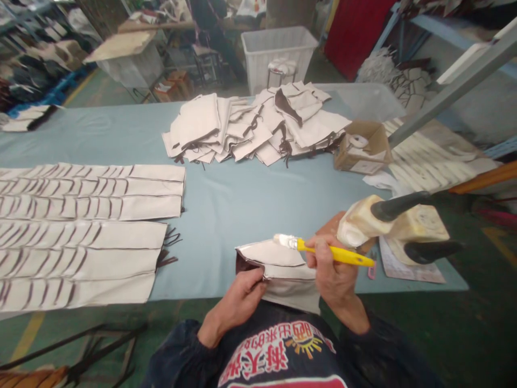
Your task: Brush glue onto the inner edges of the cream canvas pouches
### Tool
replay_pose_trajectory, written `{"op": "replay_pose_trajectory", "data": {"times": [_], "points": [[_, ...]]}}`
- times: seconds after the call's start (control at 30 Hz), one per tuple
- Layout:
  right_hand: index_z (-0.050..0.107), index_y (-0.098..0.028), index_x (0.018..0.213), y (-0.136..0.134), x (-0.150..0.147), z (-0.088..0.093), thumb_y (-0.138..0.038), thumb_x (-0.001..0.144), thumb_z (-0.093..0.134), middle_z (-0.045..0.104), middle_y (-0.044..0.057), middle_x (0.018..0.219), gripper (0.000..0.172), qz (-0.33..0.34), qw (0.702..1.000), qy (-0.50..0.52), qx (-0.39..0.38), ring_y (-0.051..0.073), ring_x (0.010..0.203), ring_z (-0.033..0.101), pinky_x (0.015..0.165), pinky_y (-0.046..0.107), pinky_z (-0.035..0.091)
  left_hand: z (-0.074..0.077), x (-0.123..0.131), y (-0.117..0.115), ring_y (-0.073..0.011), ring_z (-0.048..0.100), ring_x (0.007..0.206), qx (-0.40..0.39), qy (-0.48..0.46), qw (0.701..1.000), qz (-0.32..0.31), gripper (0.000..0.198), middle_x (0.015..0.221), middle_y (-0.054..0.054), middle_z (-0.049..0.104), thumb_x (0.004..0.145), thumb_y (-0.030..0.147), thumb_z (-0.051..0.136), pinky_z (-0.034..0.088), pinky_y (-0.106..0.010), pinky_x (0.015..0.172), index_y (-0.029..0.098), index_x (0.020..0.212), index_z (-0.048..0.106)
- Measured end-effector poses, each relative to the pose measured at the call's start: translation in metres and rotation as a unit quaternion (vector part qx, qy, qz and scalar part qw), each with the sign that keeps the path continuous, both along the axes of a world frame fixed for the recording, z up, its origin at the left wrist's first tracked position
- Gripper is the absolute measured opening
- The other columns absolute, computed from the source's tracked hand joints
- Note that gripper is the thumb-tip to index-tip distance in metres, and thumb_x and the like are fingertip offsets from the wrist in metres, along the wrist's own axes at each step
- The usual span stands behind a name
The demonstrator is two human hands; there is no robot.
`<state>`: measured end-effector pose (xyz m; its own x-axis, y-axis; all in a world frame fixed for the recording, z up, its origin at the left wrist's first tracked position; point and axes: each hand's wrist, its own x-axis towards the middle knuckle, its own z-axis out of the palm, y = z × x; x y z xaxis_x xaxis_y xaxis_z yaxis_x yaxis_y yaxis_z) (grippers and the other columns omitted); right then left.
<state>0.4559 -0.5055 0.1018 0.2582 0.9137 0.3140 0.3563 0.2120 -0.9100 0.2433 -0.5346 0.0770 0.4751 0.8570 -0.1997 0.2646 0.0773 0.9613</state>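
My right hand [334, 275] grips a paintbrush [335, 254] by its yellow handle. Its pale, white-coated bristles are over the top of a cream fabric piece [278, 256] at the table's near edge. The fingers of my left hand [242, 296] pinch the near left edge of that piece, where a dark brown lining shows in the fold. Part of the piece hangs over the edge towards my apron [283, 350]. Just right of my right hand stand cream-coloured, stained containers [363, 221] with black tapered parts sticking out.
Overlapping rows of cream pieces with dark edges [81, 237] cover the left of the blue-green table [218, 199]. A loose heap of similar pieces [246, 124] lies at the back. A cardboard box [363, 148] sits at the far right. A person [214, 32] is beyond the table.
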Motion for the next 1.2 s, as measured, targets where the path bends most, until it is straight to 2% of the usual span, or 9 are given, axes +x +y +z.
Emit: {"op": "replay_pose_trajectory", "data": {"times": [0.17,0.33,0.4,0.5,0.57,0.7,0.87,1.07,1.2], "points": [[0.064,-0.021,0.083,-0.037,-0.006,0.008,-0.036,0.105,0.053,0.051,-0.007,0.049,0.029,0.026,0.994,0.085,-0.058,0.01,0.039,0.048,0.042,0.021,0.042,-0.002,0.002,-0.002,-0.016,0.047,0.068,0.066,0.027,0.997,0.022,0.028,0.072,-0.001,0.057,0.102,0.026,0.048,0.036,-0.028,0.067,0.019,0.078,0.063],[0.065,-0.02,0.079,-0.046,-0.014,0.014,-0.038,0.106,0.049,0.048,-0.007,0.045,0.036,0.114,0.987,0.085,-0.08,0.01,0.035,0.046,0.037,0.02,0.037,-0.005,0.001,-0.001,-0.0187,0.057,0.075,0.112,0.025,0.993,-0.003,0.029,0.084,-0.007,0.068,0.102,0.02,0.043,0.042,-0.029,0.072,0.019,0.091,0.07],[0.064,-0.02,0.077,-0.044,-0.015,0.017,-0.038,0.106,0.049,0.047,-0.007,0.044,0.037,0.1,0.988,0.091,-0.077,0.01,0.034,0.044,0.036,0.02,0.035,-0.007,-0.001,-0.002,-0.019,0.058,0.076,0.144,0.034,0.989,-0.011,0.03,0.084,-0.008,0.069,0.102,0.017,0.042,0.042,-0.03,0.072,0.019,0.091,0.069],[0.064,-0.021,0.078,-0.041,-0.016,0.02,-0.038,0.106,0.049,0.047,-0.007,0.044,0.037,0.037,0.991,0.12,-0.051,0.01,0.034,0.045,0.036,0.019,0.034,-0.009,-0.003,-0.005,-0.0185,0.055,0.071,0.188,0.056,0.98,-0.003,0.028,0.076,-0.006,0.065,0.099,0.014,0.044,0.04,-0.03,0.068,0.019,0.084,0.067],[0.064,-0.021,0.078,-0.041,-0.017,0.021,-0.039,0.106,0.049,0.046,-0.008,0.044,0.037,0.045,0.99,0.125,-0.045,0.01,0.034,0.044,0.037,0.019,0.034,-0.01,-0.005,-0.006,-0.0192,0.055,0.072,0.208,0.063,0.976,-0.002,0.026,0.076,-0.007,0.065,0.097,0.013,0.045,0.04,-0.031,0.068,0.02,0.086,0.067],[0.065,-0.02,0.078,-0.046,-0.017,0.022,-0.039,0.105,0.05,0.045,-0.008,0.043,0.036,0.123,0.983,0.115,-0.074,0.01,0.032,0.041,0.035,0.021,0.031,-0.011,-0.007,-0.008,-0.0199,0.056,0.074,0.237,0.058,0.97,-0.006,0.027,0.078,-0.008,0.065,0.097,0.012,0.044,0.041,-0.032,0.069,0.02,0.088,0.069],[0.064,-0.021,0.077,-0.043,-0.014,0.026,-0.037,0.106,0.049,0.047,-0.007,0.045,0.036,0.058,0.992,0.099,-0.049,0.01,0.033,0.044,0.034,0.021,0.033,-0.007,-0.007,-0.008,-0.0213,0.058,0.076,0.261,0.075,0.962,0.014,0.029,0.079,-0.009,0.065,0.098,0.013,0.043,0.042,-0.033,0.069,0.02,0.088,0.069],[0.066,-0.023,0.082,-0.053,-0.018,0.03,-0.03,0.104,0.049,0.043,-0.008,0.045,0.029,0.142,0.989,0.015,-0.026,0.011,0.033,0.041,0.035,0.023,0.033,-0.006,-0.006,-0.01,-0.0185,0.054,0.069,0.265,0.072,0.961,0.033,0.03,0.075,-0.007,0.063,0.098,0.01,0.041,0.038,-0.03,0.065,0.02,0.086,0.066],[0.065,-0.024,0.082,-0.054,-0.007,0.029,-0.028,0.104,0.049,0.047,-0.007,0.048,0.027,0.103,0.994,-0.03,-0.007,0.011,0.036,0.043,0.039,0.024,0.036,-0.006,-0.004,-0.012,-0.0181,0.05,0.064,0.278,0.087,0.956,0.036,0.03,0.069,-0.004,0.059,0.097,0.009,0.043,0.034,-0.031,0.063,0.02,0.079,0.065]]}}
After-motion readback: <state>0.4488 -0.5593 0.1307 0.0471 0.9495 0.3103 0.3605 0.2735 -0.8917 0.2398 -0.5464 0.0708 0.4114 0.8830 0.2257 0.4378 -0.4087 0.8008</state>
